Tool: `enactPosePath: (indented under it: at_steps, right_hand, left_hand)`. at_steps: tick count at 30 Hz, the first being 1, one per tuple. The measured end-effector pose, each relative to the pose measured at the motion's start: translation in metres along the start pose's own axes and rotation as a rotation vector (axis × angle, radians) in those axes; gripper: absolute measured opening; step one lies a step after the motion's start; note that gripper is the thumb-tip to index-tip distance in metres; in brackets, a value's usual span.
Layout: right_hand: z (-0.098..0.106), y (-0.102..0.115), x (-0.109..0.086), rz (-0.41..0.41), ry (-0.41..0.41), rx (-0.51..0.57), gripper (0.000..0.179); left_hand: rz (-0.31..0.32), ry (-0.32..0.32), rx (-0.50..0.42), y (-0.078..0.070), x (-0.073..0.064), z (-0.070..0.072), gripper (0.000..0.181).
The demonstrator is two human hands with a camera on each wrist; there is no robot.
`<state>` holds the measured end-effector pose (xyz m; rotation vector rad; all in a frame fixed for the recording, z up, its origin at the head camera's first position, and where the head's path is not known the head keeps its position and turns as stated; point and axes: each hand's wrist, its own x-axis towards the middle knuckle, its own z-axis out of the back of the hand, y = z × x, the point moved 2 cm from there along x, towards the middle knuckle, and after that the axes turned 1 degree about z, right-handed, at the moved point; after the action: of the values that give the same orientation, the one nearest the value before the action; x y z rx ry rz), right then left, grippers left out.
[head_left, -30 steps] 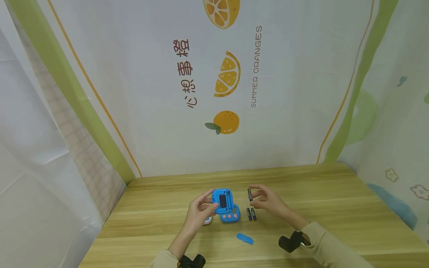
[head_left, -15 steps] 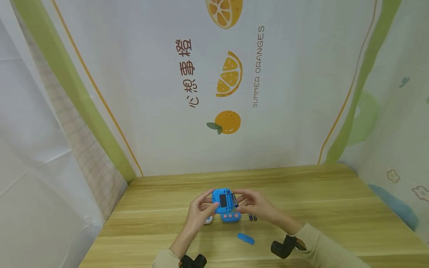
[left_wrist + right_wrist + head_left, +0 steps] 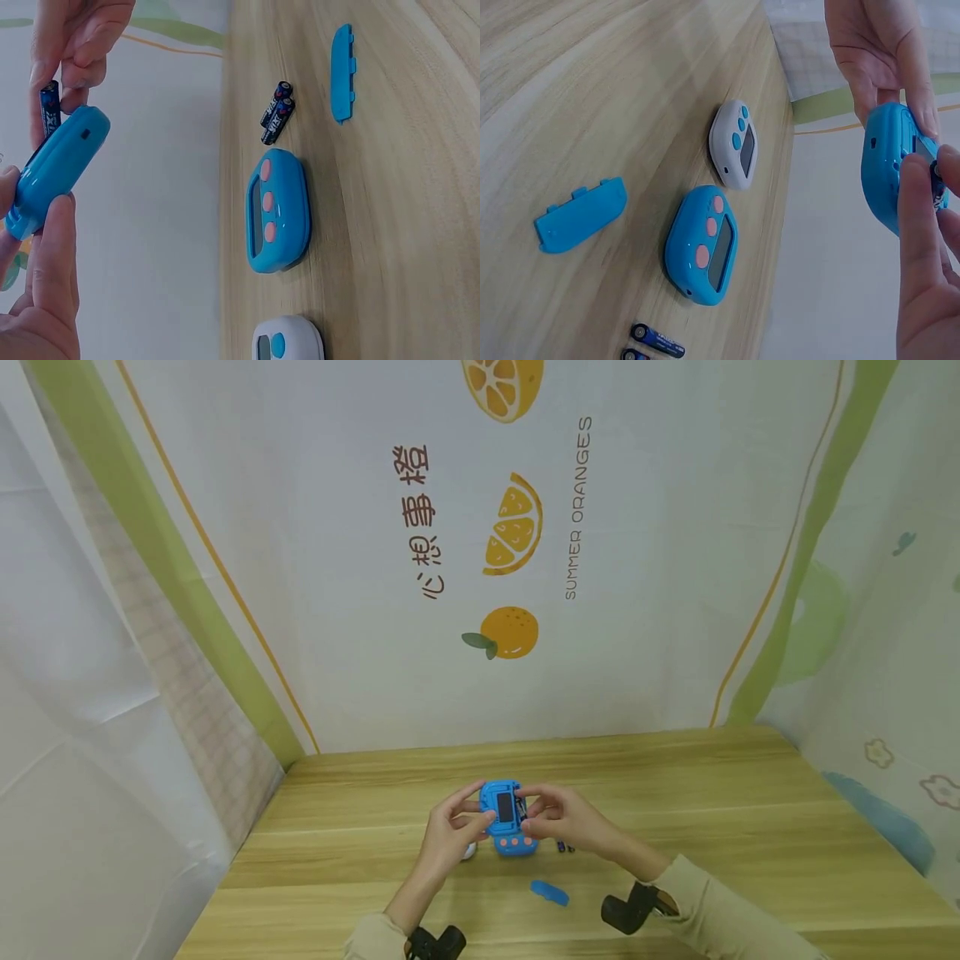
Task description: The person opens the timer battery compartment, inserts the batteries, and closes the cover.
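My left hand (image 3: 446, 835) holds up a blue handheld electronic device (image 3: 495, 808), thumb on its back, where a dark rectangle and a battery slot show. At that slot, my right hand (image 3: 572, 820) pinches a slim dark blue battery (image 3: 49, 106) between thumb and fingers. In the left wrist view the battery's upper part stands out of the device's edge; how far it sits inside is hidden. Below, on the table, lies a second blue device (image 3: 279, 211) with three pink buttons and a screen.
Two batteries (image 3: 277, 114) lie side by side on the wooden table (image 3: 337, 860). A blue battery cover (image 3: 550, 892) lies nearer the front. A white device (image 3: 733, 144) with blue buttons stands beside the second blue one. A printed curtain (image 3: 360, 677) hangs behind the table.
My right hand has moved left with the battery, from beside the device to its slot. The left hand still holds the device in nearly the same place.
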<state>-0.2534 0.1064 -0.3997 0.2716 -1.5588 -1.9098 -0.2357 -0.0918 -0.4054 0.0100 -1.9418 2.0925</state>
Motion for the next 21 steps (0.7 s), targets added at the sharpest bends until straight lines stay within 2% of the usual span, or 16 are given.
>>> enactPosePath:
  at_steps: [6, 15, 21]
  right_hand:
    - [-0.0011, -0.0005, 0.0004, 0.009, -0.018, 0.033, 0.047]
    - [-0.0014, 0.0005, 0.0000, 0.107, -0.093, -0.083, 0.052]
    - [0.0022, -0.0045, 0.0001, 0.112, -0.109, -0.138, 0.062]
  left_hand:
    - [0.001, 0.016, 0.004, 0.0003, 0.0015, -0.0005, 0.048]
    - [0.023, 0.031, -0.014, -0.0002, 0.0014, 0.0002, 0.049]
    - [0.028, 0.065, -0.034, -0.0019, 0.0010, -0.0003, 0.050]
